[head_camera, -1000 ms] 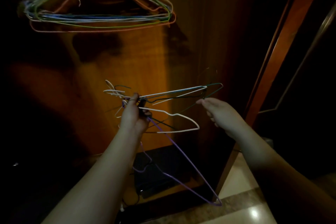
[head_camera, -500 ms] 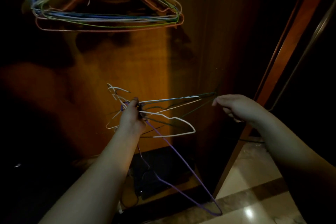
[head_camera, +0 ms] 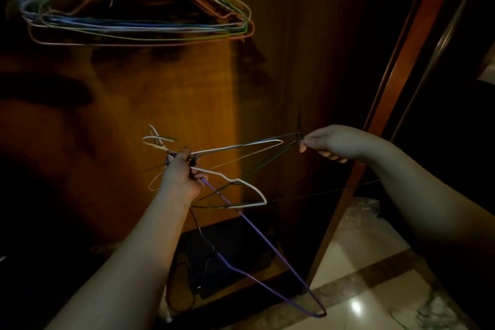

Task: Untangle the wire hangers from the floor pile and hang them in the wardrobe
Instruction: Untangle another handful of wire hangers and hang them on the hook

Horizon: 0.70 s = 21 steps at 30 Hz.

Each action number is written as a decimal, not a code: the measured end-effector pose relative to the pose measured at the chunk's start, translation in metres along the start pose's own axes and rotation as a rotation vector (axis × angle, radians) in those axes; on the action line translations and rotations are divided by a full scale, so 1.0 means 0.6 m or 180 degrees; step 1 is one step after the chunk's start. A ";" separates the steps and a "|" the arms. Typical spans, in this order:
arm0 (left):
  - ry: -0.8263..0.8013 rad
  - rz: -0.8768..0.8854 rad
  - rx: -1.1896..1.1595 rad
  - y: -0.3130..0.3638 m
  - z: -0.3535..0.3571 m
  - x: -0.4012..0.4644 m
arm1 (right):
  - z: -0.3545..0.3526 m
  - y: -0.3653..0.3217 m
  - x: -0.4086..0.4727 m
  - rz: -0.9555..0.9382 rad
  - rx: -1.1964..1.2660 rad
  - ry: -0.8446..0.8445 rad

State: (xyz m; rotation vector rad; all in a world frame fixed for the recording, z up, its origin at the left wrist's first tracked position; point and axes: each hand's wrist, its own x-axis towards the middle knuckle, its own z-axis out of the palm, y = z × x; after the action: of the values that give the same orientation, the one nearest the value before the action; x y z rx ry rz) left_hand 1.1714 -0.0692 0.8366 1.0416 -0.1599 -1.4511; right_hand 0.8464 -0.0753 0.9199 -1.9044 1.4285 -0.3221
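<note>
Since the earlier frames, right hand [head_camera: 340, 143] is pulling further right and up, dragging the dark hanger [head_camera: 265, 142] out of the tangle [head_camera: 214, 177]; left hand [head_camera: 182, 177] is staying about where it was. Right fingers are pinching the dark hanger at its neck, hook sticking up above the pinch, wire stretching left toward my other hand. Left grip is clamping on the bunched necks of the tangle, fingers curled round the wires. White hanger [head_camera: 241, 190] is poking out to the right just below that fist, and the purple hanger [head_camera: 267, 244] is dangling down and right from it, its far corner hanging above the tile floor [head_camera: 375, 289]. Loose hooks are sticking out left of my left hand. Hung hangers [head_camera: 134, 27] are sitting in a bunch at upper left inside the wardrobe [head_camera: 187, 88], several colours, blurred. Dark box [head_camera: 227, 254] with a cable is lying on the wardrobe bottom under the tangle. Wardrobe frame is running up on the right, behind my right forearm. Scene is very dim, so I cannot count the wires.
</note>
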 end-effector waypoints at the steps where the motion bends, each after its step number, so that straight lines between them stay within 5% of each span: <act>1: -0.0041 -0.0044 -0.0030 0.001 -0.001 0.002 | -0.001 0.002 0.001 0.0020 0.0122 -0.0077; 9: -0.0386 -0.0241 0.0033 0.009 -0.010 0.005 | -0.002 0.023 0.003 0.0148 0.0776 -0.0341; 14: -0.0371 -0.0201 -0.0035 0.007 -0.003 0.003 | 0.017 0.026 -0.001 0.0137 0.0586 -0.0667; 21: -0.0757 -0.0390 0.0430 0.013 -0.011 0.013 | 0.006 0.028 -0.011 -0.0083 -0.0110 -0.0321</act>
State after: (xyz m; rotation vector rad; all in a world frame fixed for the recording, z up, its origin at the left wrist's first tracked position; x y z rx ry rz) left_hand 1.1827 -0.0741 0.8343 0.9985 -0.3748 -1.6933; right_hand 0.8339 -0.0699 0.9077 -1.9406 1.3517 -0.2119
